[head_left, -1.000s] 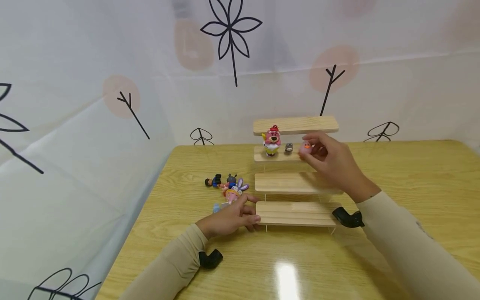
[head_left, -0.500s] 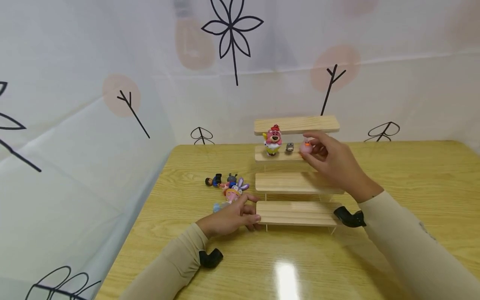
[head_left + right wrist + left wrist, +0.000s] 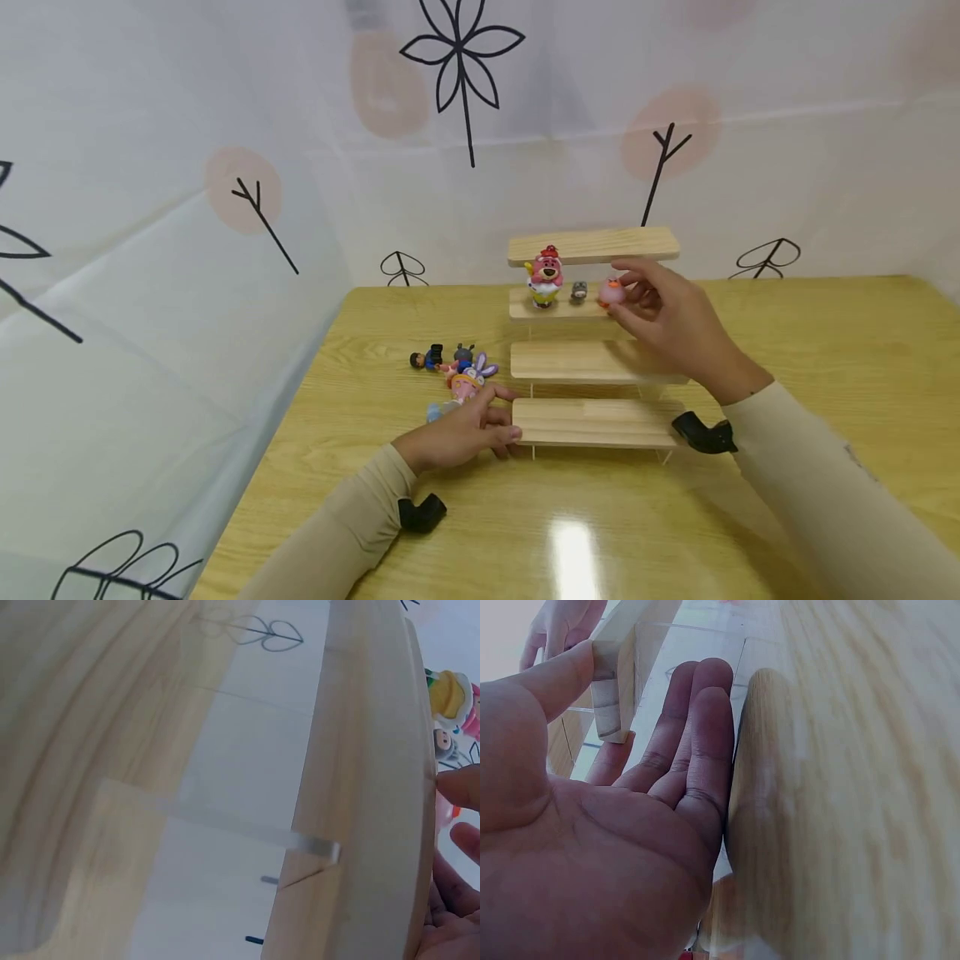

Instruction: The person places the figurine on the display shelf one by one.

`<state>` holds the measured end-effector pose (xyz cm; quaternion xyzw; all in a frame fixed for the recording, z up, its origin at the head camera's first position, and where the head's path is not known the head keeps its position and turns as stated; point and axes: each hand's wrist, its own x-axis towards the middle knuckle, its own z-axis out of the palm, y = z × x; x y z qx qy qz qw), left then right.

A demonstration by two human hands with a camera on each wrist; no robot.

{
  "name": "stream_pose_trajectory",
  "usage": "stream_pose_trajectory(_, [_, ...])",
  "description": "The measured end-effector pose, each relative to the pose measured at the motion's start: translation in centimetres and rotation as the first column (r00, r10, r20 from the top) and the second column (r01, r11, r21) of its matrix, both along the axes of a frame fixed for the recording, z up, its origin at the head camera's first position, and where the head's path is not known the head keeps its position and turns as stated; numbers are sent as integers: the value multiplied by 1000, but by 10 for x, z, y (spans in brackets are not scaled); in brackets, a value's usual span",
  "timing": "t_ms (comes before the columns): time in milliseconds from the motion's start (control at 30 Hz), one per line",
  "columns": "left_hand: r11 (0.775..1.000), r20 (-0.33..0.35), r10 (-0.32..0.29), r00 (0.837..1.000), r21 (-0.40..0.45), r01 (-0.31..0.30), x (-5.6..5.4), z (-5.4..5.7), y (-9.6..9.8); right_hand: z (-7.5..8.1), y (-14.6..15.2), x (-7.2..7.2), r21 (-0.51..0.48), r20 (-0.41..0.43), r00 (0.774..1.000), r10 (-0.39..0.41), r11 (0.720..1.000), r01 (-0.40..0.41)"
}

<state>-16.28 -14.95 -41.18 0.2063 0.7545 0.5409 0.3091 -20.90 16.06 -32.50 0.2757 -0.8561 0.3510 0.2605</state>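
Note:
On the second-highest step of a tiered wooden display shelf (image 3: 592,417) stands a pink duck figure (image 3: 611,292). Beside it my right hand (image 3: 667,312) has its thumb and forefinger spread around the duck's right side, apparently loose of it. In the right wrist view, the board largely hides the duck (image 3: 444,814). A small grey figure (image 3: 578,292) and a larger pink bear figure (image 3: 544,279) stand left of the duck. My left hand (image 3: 461,432) holds the left end of the lowest board between thumb and forefinger; its other fingers extend below the board (image 3: 615,682) in the left wrist view.
Left of the shelf, several toy figures lie in a cluster on the wood-grain table (image 3: 360,500), among them a dark-haired figure (image 3: 427,358) and a pink one with rabbit ears (image 3: 467,383). A patterned white cloth (image 3: 562,150) hangs behind the table.
My right hand has eased slightly to the right, its thumb and forefinger parting around the pink duck, which stays on the board. My left hand keeps its hold on the shelf.

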Motion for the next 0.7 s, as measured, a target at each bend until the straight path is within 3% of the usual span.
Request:
stream_pose_trajectory(167, [1000, -3, -10, 1000, -7, 10, -2, 2, 0, -3, 11, 16, -106, 24, 999, -23, 994, 26])
stream_pose_trajectory(300, [1000, -9, -16, 1000, -8, 16, -3, 2, -1, -10, 23, 31, -179, -57, 997, -49, 983, 38])
stream_pose_trajectory(433, [1000, -19, -10, 1000, -8, 10, -3, 5, -2, -13, 36, 46, -192, -98, 993, -69, 980, 49])
stream_pose_trajectory(700, [1000, 10, -23, 1000, 15, 22, 0, 5, -1, -24, 64, 59, -167, -7, 994, -108, 980, 106])
